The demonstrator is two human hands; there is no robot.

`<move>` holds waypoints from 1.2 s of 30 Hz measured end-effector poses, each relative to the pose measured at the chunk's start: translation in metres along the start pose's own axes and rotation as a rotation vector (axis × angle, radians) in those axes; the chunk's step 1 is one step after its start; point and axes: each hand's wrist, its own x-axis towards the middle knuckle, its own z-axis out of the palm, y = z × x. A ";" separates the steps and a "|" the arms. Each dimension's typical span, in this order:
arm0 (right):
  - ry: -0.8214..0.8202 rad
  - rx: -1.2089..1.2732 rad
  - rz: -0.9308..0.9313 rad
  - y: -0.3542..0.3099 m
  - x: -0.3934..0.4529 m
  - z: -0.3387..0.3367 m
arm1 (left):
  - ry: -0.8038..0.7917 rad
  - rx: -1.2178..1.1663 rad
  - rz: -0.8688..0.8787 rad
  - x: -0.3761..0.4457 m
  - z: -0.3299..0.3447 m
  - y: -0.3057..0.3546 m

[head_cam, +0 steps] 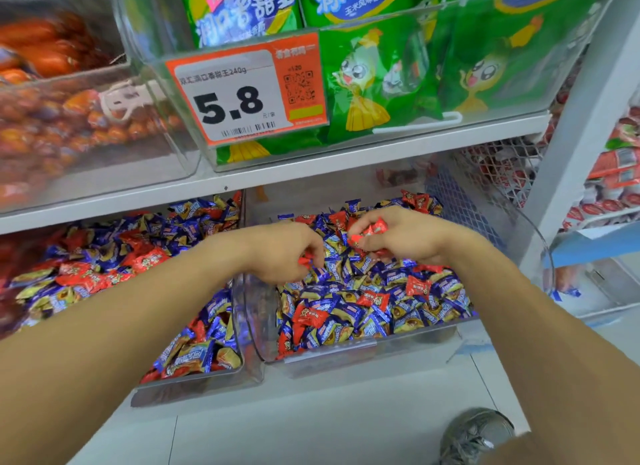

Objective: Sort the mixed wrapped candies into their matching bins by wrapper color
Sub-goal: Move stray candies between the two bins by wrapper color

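Two clear plastic bins sit side by side on the lower shelf, both filled with mixed blue-and-gold and red wrapped candies. Over the right bin (367,348), my right hand (408,234) grips several red candies (372,231) in curled fingers. My left hand (287,253) hovers at the right bin's left edge and pinches one red candy (305,261) at its fingertips. The left bin (194,383) holds a large patch of red candies (86,274) among blue ones (187,357).
A shelf board (311,174) hangs just above the bins, carrying a clear bin of green snack bags (381,84) with a 5.8 price tag (242,90), and orange-red packs (52,111) to the left. A white mesh divider (491,174) stands right. My shoe (474,433) is on the floor.
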 end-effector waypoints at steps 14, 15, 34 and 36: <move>0.173 -0.126 -0.520 -0.098 -0.027 0.149 | 0.938 -0.318 -0.082 -0.133 0.042 -0.073; 0.189 -0.244 -0.527 -0.106 -0.019 0.160 | 0.974 -0.318 -0.148 -0.139 0.047 -0.091; 0.325 -0.406 -0.522 -0.085 -0.036 0.109 | 1.010 -0.385 0.087 -0.140 0.063 -0.076; 0.404 -0.438 -0.392 -0.058 -0.039 0.081 | 0.988 -0.369 0.218 -0.133 0.056 -0.043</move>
